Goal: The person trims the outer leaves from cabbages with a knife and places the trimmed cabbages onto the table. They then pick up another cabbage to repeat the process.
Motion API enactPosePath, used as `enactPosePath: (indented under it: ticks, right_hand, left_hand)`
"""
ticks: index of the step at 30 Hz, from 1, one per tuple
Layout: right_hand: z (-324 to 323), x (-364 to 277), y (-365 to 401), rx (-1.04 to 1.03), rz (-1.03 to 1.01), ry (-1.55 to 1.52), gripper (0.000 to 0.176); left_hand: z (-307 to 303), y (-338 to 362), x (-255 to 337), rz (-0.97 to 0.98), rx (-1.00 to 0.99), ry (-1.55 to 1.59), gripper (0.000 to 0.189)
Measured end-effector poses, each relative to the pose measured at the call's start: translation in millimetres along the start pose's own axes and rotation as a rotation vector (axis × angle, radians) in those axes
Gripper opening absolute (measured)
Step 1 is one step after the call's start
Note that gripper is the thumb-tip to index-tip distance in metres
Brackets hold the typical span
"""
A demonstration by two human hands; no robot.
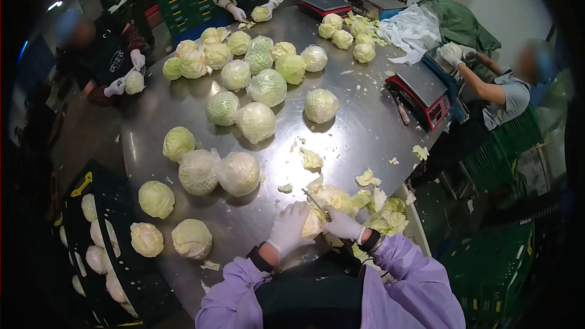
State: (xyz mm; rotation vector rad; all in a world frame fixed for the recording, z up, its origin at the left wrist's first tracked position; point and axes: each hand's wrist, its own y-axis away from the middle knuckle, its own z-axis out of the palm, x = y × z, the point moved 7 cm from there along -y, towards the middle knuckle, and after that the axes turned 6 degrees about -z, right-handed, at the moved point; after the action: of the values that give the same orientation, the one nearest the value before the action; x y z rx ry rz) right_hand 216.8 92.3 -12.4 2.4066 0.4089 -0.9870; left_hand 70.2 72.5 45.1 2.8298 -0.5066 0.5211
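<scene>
Near the front edge of the metal table [286, 152], my gloved left hand [291, 226] is wrapped round the left side of a pale cabbage [312, 224]. My gloved right hand [344, 225] is closed on a knife [315, 203], whose thin blade points up and left across the top of the cabbage. Loose cabbage leaves [389, 216] are heaped just right of my right hand. A small leaf piece [311, 159] lies beyond my hands. Two wrapped cabbages [239, 173] touch each other to the upper left of my left hand.
Several cabbages [236, 75] cover the table's far left part. A red scale [420, 97] and a knife [403, 114] lie at the right. Three co-workers stand round the table, holding cabbages. A green crate [131, 256] of cabbages is at lower left, others at right.
</scene>
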Motion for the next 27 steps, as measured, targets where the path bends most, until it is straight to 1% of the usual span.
enactPosePath:
  ticks: [2,3,5,7,9,10,11,12,13,14,15,16,17,19,20,21,23,24,25,26,27]
  right_hand:
    - [8,12,-2,-0.029,0.008,-0.142,0.058]
    - [4,6,1,-0.033,0.014,-0.148,0.058]
    - [-3,-5,6,-0.17,0.152,-0.318,0.058]
    - [1,6,6,-0.16,0.135,-0.336,0.057]
    - [-3,9,7,-0.082,0.07,-0.348,0.056]
    - [-16,-8,11,-0.086,0.071,-0.349,0.056]
    - [-25,-22,20,-0.188,0.169,-0.441,0.055]
    - [-30,-31,26,-0.289,0.27,-0.533,0.054]
    - [-35,-30,27,-0.291,0.273,-0.536,0.054]
    - [-36,-26,32,-0.343,0.336,-0.564,0.053]
    - [-36,-20,38,-0.395,0.398,-0.592,0.052]
    - [-35,-12,36,-0.386,0.362,-0.578,0.049]
    - [-32,-5,34,-0.386,0.363,-0.581,0.049]
    - [-39,7,23,-0.236,0.275,-0.596,0.048]
    - [-41,18,21,-0.252,0.299,-0.59,0.043]
    - [-40,21,17,-0.25,0.298,-0.593,0.043]
    - [-45,16,6,-0.174,0.146,-0.503,0.049]
    - [-49,-16,7,-0.141,0.113,-0.493,0.057]
    - [-36,-20,3,-0.147,0.113,-0.495,0.057]
    - [-26,-29,-1,-0.084,-0.061,-0.329,0.06]
    - [-19,-42,-2,-0.018,-0.233,-0.162,0.063]
  left_hand:
    - [3,0,-1,0.001,-0.01,-0.006,0.094]
    - [4,-1,-1,0.011,-0.019,-0.007,0.094]
    - [4,-1,-1,0.02,-0.036,-0.004,0.095]
    - [2,-3,-1,-0.004,-0.072,-0.019,0.096]
    - [-1,-2,0,0.019,-0.07,-0.013,0.095]
    - [-3,-1,-1,0.04,-0.067,-0.01,0.094]
    - [-2,0,-7,0.035,-0.071,-0.009,0.094]
    - [0,0,-11,0.103,-0.077,0.009,0.093]
    - [0,1,-13,0.173,-0.083,0.027,0.093]
    - [-2,2,-19,0.173,-0.087,0.029,0.093]
    - [-3,3,-22,0.214,-0.124,0.087,0.093]
    - [-4,5,-25,0.255,-0.16,0.145,0.093]
    - [-3,5,-32,0.256,-0.164,0.144,0.093]
    - [1,6,-46,0.274,-0.218,0.304,0.093]
    - [1,8,-52,0.275,-0.219,0.302,0.093]
    - [0,10,-58,0.254,-0.21,0.282,0.094]
    - [2,14,-62,0.229,-0.199,0.258,0.094]
    - [0,16,-62,0.195,-0.141,0.289,0.095]
    - [-1,20,-60,0.159,-0.087,0.322,0.097]
    - [4,22,-50,0.155,-0.089,0.321,0.097]
    - [8,19,-41,0.035,-0.04,0.256,0.097]
